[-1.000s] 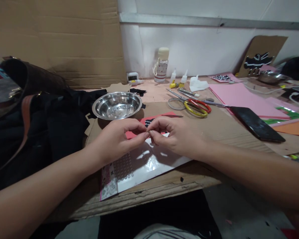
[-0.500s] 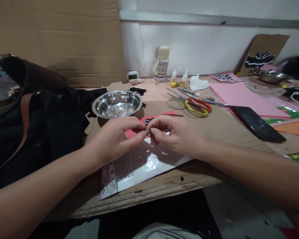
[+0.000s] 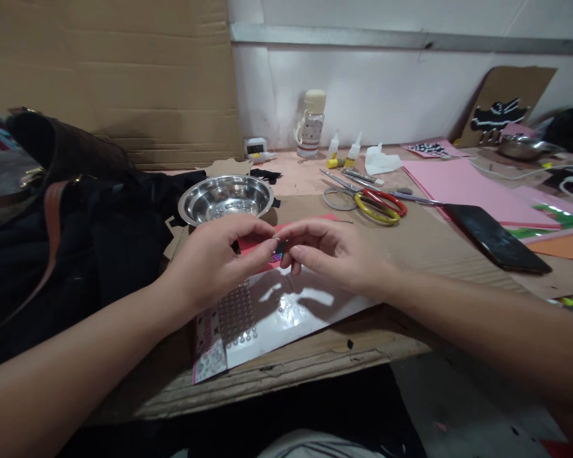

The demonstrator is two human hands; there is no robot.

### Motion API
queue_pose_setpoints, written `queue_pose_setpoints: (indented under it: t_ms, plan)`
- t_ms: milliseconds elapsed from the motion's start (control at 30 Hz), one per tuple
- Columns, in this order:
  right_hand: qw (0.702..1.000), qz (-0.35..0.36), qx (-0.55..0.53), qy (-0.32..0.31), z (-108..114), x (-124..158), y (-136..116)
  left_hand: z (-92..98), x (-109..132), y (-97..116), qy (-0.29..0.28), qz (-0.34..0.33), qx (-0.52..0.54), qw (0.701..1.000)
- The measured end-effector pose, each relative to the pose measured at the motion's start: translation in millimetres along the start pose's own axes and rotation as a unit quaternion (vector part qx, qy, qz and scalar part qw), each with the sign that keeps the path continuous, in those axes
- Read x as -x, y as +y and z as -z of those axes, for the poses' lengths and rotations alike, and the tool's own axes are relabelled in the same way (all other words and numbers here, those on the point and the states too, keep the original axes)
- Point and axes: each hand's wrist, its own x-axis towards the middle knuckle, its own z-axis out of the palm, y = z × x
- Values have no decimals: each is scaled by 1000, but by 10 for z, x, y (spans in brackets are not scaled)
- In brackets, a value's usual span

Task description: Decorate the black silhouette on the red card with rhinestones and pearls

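Slumping bag: dark, with a brown strap, heaped at the left end of the desk against a cardboard wall.
Left arm: the bare forearm comes in from the lower left corner and climbs toward the centre, wrist straight.
Left hand: held just above the desk, knuckles up and fingers curled in, with thumb and forefinger closed on a small dark piece.
Steel bowl: stands upright just behind the left hand's knuckles.
Gem sheet: a glossy white sheet with rows of tiny studs, lying flat at the desk's near edge below both hands, whose shadows fall across it.
Small dark piece: pinched in the air between the two sets of fingertips, over the red card and the sheet's far edge; too small to identify.
Right hand: palm down, with thumb and forefinger nipped onto the same piece from the opposite side and the other fingers loosely bent beneath.
Right arm: the bare forearm stretches in from the lower right edge, angled up to meet the left hand at mid-desk.
Scissors: yellow and red handles, lying beyond the right hand, just beside a tape ring.
Phone: dark, lying flat to the right of the scissors at the corner of a pink sheet.
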Motion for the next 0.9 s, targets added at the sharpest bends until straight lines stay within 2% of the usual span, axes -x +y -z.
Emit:
queue_pose_setpoints:
  t_ms: [167, 333, 633, 900]
  plan:
    - [998, -25, -56, -3, 11, -29, 49, -16, 8, -40, 79, -93, -67, 990]
    - [997, -26, -76, -7, 20, -40, 74, -22, 7, -68, 89, -141, -95, 981]
    - [994, -41, -99, -7, -8, -48, 94, -23, 7, -67, 71, -139, -116, 981]
    - [983, -87, -164, 8, -14, -70, 83, -7, 5, -19, 22, -55, -112, 992]
